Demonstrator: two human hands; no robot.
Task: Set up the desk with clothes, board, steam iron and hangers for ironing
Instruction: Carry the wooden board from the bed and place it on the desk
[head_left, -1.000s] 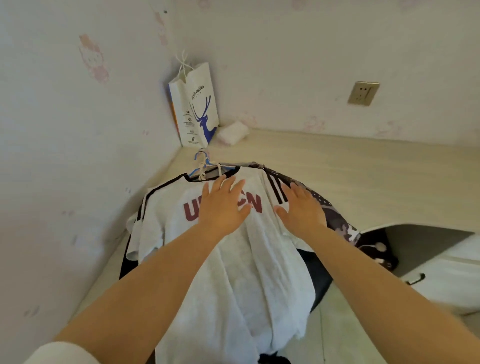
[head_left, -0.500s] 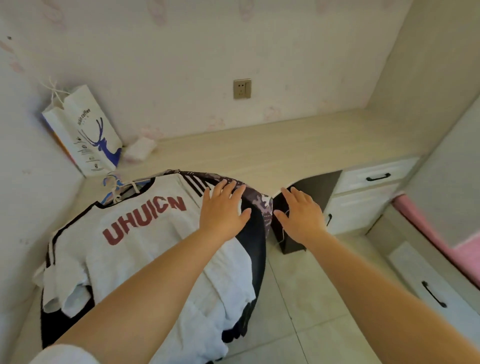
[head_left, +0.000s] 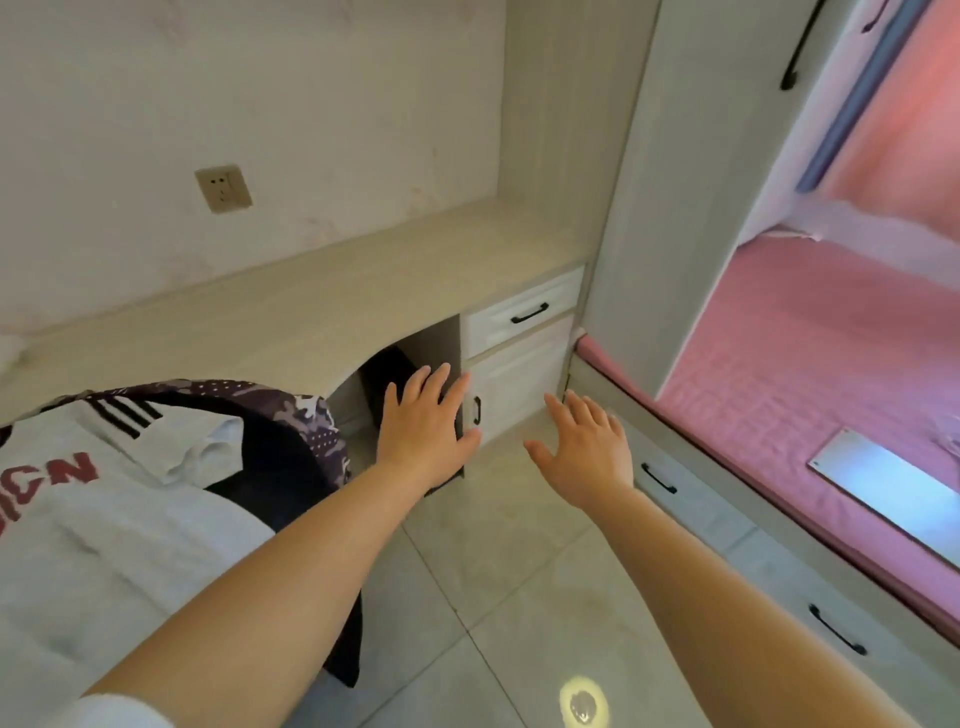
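A pile of clothes lies on the left end of the pale wooden desk (head_left: 322, 306). On top is a white T-shirt (head_left: 104, 519) with dark red letters and black stripes, over a dark camouflage garment (head_left: 270, 410) that hangs off the desk edge. My left hand (head_left: 423, 426) is open, fingers spread, in the air to the right of the pile and in front of the desk's knee gap. My right hand (head_left: 584, 449) is open too, held over the tiled floor. Neither hand touches the clothes. No iron, board or hangers are in view.
White drawers (head_left: 524, 312) with black handles sit under the desk's right end. A wall socket (head_left: 223, 188) is above the desk. A tall cabinet panel (head_left: 660, 208) and a bed with pink bedding (head_left: 805, 374) and base drawers (head_left: 727, 525) stand to the right. Grey tiled floor (head_left: 493, 597) lies below.
My view has swung to the right, away from the paper bag and the desk's corner. Both hands have lifted off the clothes pile and moved right, open and empty.
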